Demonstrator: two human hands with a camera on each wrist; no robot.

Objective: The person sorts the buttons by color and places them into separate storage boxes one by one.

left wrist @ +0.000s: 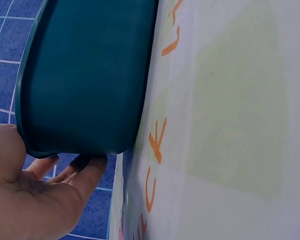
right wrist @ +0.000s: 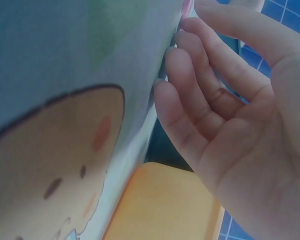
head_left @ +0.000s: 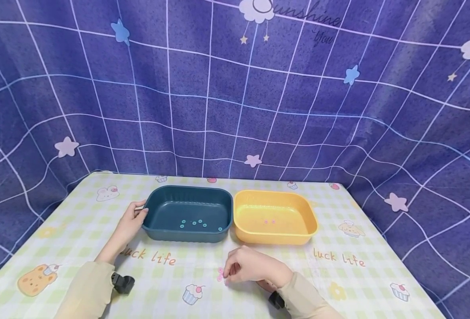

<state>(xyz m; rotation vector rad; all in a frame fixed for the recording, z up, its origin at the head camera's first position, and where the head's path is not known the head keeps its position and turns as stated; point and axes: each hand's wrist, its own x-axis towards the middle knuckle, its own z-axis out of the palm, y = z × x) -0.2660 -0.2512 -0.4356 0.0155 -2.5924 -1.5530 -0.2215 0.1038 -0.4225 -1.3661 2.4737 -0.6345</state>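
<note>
My left hand (head_left: pixel 131 219) holds the left end of the dark teal bin (head_left: pixel 187 236), with the thumb at the rim and fingers against the outer wall in the left wrist view. Several small round teal buttons (head_left: pixel 194 223) lie on that bin's floor. In front of the bins, my right hand (head_left: pixel 251 266) rests low at the tablecloth with its fingers loosely bent. Thumb and forefinger tips are right at a small cluster of pink buttons (head_left: pixel 220 272). At the top of the right wrist view, a pink edge (right wrist: pixel 187 7) shows beside those fingertips.
Right beside the teal bin stands a yellow bin (head_left: pixel 275 239), holding two pink buttons (head_left: pixel 266 222). A checked, printed tablecloth (head_left: pixel 155 288) covers the table. Behind and at the sides hangs a blue grid-patterned curtain (head_left: pixel 227 110).
</note>
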